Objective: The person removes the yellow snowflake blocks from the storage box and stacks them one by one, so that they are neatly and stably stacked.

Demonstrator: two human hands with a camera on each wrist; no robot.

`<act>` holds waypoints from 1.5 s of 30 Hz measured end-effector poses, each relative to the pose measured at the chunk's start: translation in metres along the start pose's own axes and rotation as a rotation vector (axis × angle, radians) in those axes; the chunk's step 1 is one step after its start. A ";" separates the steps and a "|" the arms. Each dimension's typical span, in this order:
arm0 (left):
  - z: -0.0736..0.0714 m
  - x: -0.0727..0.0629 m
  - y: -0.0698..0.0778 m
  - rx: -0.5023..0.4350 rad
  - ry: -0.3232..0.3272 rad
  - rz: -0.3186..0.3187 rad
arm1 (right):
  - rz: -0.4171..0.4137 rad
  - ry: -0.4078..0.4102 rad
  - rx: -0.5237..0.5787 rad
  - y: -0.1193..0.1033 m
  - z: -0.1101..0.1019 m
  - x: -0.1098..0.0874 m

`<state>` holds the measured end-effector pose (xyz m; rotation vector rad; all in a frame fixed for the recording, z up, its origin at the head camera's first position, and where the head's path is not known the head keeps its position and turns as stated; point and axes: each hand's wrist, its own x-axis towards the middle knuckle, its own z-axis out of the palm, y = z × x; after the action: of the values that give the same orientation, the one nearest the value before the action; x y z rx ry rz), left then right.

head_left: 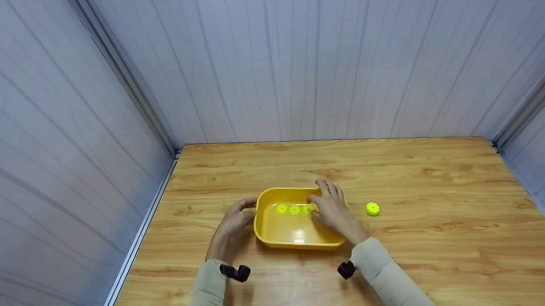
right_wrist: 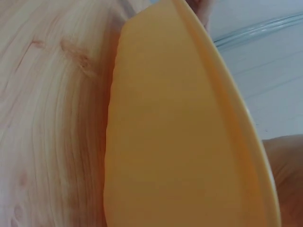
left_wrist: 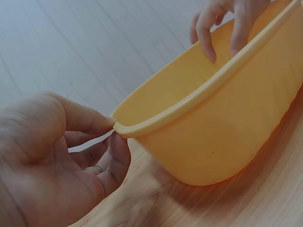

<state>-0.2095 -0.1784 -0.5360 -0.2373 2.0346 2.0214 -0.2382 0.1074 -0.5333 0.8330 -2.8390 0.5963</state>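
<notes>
A yellow plastic basin (head_left: 274, 244) stands on the wooden table. Thumb and fingers of my left hand (left_wrist: 52, 142) pinch its rim at the left end. Over the basin's right part, my right hand (head_left: 334, 211) reaches in with spread fingers, thumb and index finger apart. Inside the basin, three bright yellow-green flower-shaped pieces lie in a row: a left one (head_left: 282, 208), a middle one (head_left: 294, 210) and a right one (head_left: 307, 209). The right piece is beside my right fingertips and partly covered by them. In the right wrist view the basin's wall (right_wrist: 165, 118) hides most of that hand.
Another yellow-green flower-shaped piece (head_left: 372, 208), thicker than those in the basin, sits on the wooden table (head_left: 434, 186) to the right of the basin. Pale panel walls (head_left: 293, 72) enclose the table at the back and sides.
</notes>
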 end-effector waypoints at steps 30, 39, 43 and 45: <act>0.000 0.000 -0.003 -0.069 -0.023 0.013 | 0.060 -0.104 -0.124 -0.003 0.013 0.009; 0.000 0.001 -0.002 -0.060 -0.021 0.012 | 0.051 -0.120 -0.128 -0.002 0.012 0.011; 0.000 0.000 -0.001 -0.052 -0.022 0.013 | 0.060 -0.135 -0.122 -0.002 0.011 0.011; 0.000 0.000 -0.001 -0.045 -0.021 0.012 | 0.067 -0.143 -0.118 -0.002 0.011 0.012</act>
<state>-0.2095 -0.1784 -0.5374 -0.2123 1.9845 2.0703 -0.2473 0.0955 -0.5400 0.7942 -3.0067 0.3869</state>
